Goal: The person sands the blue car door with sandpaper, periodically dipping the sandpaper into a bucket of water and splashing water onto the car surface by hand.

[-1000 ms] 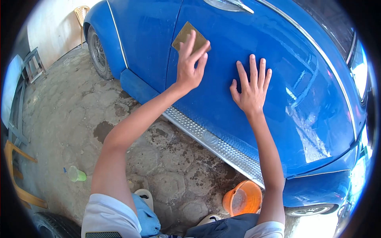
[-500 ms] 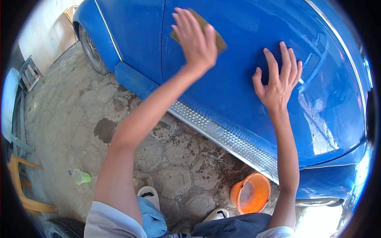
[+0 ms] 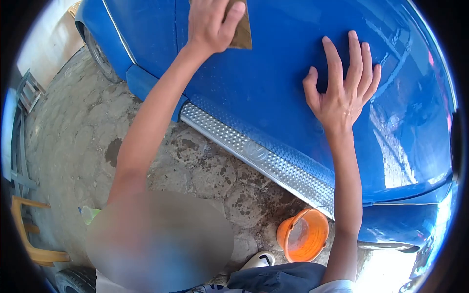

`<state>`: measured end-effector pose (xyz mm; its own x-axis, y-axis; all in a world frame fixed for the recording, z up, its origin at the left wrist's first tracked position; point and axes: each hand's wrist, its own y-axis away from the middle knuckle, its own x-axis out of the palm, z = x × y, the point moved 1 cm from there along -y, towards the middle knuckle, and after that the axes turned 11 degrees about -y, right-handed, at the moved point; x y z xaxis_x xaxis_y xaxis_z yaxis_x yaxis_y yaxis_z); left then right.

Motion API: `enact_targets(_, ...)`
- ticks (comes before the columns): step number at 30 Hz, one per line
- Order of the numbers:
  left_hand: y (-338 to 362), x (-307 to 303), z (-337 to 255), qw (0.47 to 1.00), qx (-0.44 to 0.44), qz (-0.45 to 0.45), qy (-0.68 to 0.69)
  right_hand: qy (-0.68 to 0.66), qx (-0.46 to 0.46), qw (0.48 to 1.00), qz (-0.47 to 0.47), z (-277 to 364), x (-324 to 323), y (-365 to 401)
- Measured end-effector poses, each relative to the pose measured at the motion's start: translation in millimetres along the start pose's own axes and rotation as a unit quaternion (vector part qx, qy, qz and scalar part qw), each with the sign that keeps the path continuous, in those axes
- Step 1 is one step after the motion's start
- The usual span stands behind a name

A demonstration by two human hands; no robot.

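My left hand (image 3: 207, 24) presses a brown sheet of sandpaper (image 3: 243, 34) against the blue car's side panel (image 3: 273, 73), near the top edge of the view. The thumb lies over the sheet, and its upper part is cut off by the frame. To the right, my right hand (image 3: 344, 88) rests on the same panel with its fingers spread, holding nothing. Faint wet-looking streaks show on the glossy paint beyond it.
Below the panel runs a dimpled metal running board (image 3: 256, 151). An orange bucket (image 3: 305, 237) stands by it on the stained paving. At left are a green cup (image 3: 90, 215), a yellow plastic chair (image 3: 24, 229) and a tyre (image 3: 75, 281).
My left hand has slid the sandpaper upward on the panel. My right hand stays spread on the car. The view has shifted slightly, and a blurred patch now covers the lower left.
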<state>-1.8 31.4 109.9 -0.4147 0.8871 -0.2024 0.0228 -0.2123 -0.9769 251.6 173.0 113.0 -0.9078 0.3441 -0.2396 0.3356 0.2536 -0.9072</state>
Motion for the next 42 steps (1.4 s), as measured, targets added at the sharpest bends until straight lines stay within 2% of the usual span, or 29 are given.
enact_targets(1, 2, -2, -3, 0.998, -0.011, -0.055, -0.012, 0.003, -0.003, 1.000, -0.008, 0, 1, 0)
enact_targets(4, 17, -8, -27, 0.998, -0.007, 0.011, 0.054, 0.001, 0.003, 1.000, -0.008, 0, 1, 2)
enact_targets(5, 40, 7, -40, 0.998, 0.016, -0.056, -0.021, 0.003, 0.006, 1.000, -0.015, 1, 0, 1)
enact_targets(8, 134, 29, -66, 0.995, 0.079, 0.058, -0.019, 0.012, 0.008, 1.000, 0.001, 1, -1, 2)
enact_targets(10, 119, 23, -60, 0.992, 0.118, 0.022, -0.045, 0.018, 0.009, 1.000, 0.004, 0, 0, 1)
enact_targets(12, 66, 0, -39, 0.997, 0.042, 0.049, -0.040, 0.005, -0.001, 1.000, -0.003, -1, 1, -1)
enact_targets(14, 23, -9, 2, 0.998, -0.013, 0.039, 0.052, -0.004, 0.008, 1.000, 0.004, -2, 0, 5)
enact_targets(16, -5, 2, 24, 0.983, -0.149, -0.103, -0.026, -0.004, -0.006, 1.000, -0.002, -2, -2, 4)
enact_targets(19, 13, 11, 0, 0.977, -0.179, -0.110, -0.031, 0.011, -0.006, 1.000, 0.001, -1, -2, 4)
enact_targets(20, 25, 9, -19, 0.980, -0.183, -0.076, -0.034, 0.006, -0.007, 1.000, -0.007, -2, 1, 4)
enact_targets(21, 35, 12, -33, 0.987, -0.105, -0.119, 0.015, 0.007, -0.006, 1.000, -0.003, -2, 0, 4)
enact_targets(24, 92, 25, -72, 0.999, -0.022, -0.042, -0.006, 0.005, -0.001, 1.000, 0.002, 0, 0, 4)
enact_targets(25, 112, 27, -83, 1.000, -0.023, 0.001, -0.007, 0.003, 0.000, 1.000, -0.002, 0, -1, 4)
enact_targets(28, 95, 24, -69, 1.000, 0.010, -0.006, -0.028, 0.006, -0.004, 1.000, 0.002, 0, 0, 0)
enact_targets(30, 22, -1, -39, 0.994, -0.022, -0.106, -0.004, -0.010, -0.002, 1.000, -0.009, -1, 0, 3)
enact_targets(31, -2, -21, -3, 0.988, -0.056, 0.120, 0.075, -0.019, -0.013, 1.000, -0.018, -5, 2, 4)
enact_targets(32, -30, 9, 44, 0.963, -0.204, -0.118, -0.131, -0.028, -0.013, 0.999, -0.015, -7, 2, 8)
enact_targets(33, -38, 17, 85, 0.943, -0.278, -0.150, -0.106, -0.013, -0.002, 1.000, -0.001, -1, -2, 9)
enact_targets(34, -35, 16, 97, 0.935, -0.299, -0.164, -0.096, -0.007, 0.007, 1.000, 0.001, 1, -10, 8)
enact_targets(35, -36, 19, 105, 0.925, -0.321, -0.184, -0.087, 0.009, 0.005, 0.999, 0.050, 2, -17, 3)
enact_targets(36, -29, 19, 90, 0.924, -0.320, -0.190, -0.085, 0.022, 0.000, 0.995, 0.098, 2, -22, -1)
enact_targets(38, 16, 9, 34, 0.968, -0.246, -0.047, 0.031, -0.004, 0.006, 0.995, 0.096, 2, -22, 0)
enact_targets(40, 47, -1, -20, 0.982, -0.155, -0.056, 0.093, -0.003, 0.015, 0.993, 0.118, 1, -24, -1)
enact_targets(42, 76, 6, -38, 0.993, -0.071, -0.053, 0.080, -0.009, 0.022, 0.993, 0.115, 2, -25, -1)
